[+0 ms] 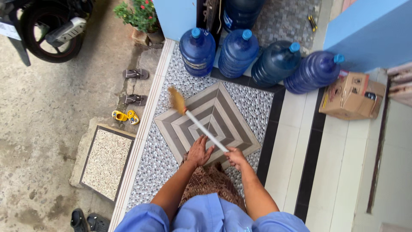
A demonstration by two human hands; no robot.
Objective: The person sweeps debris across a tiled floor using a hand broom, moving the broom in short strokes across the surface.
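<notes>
Gripping the near end of a thin white broom handle (205, 131), the right hand (235, 156) is closed round it; the left hand (199, 151) is held beside the shaft with fingers spread, and whether it touches the shaft cannot be told. The handle is slanted up-left to a tan bristle head (176, 99), blurred, over the pebbled porch floor (161, 150). A square tile inlay (214, 118) of nested grey and beige diamonds is set into the pebble surface, under the shaft. Below the hands a brown patterned skirt (210, 182) and blue sleeves are seen, cut off by the lower edge.

Four blue round water jugs (238, 51) with light-blue caps are lined at the doorway; a fifth is partly hidden behind. A cardboard box (349, 96), open and creased, sits right on white tile. Left, on rough concrete: two brown sandals (135, 74), one yellow toy (125, 116), two black shoes (88, 221) cropped, a speckled stone slab (107, 161), a potted plant (139, 15), a motorbike wheel (49, 32) partly out of view.
</notes>
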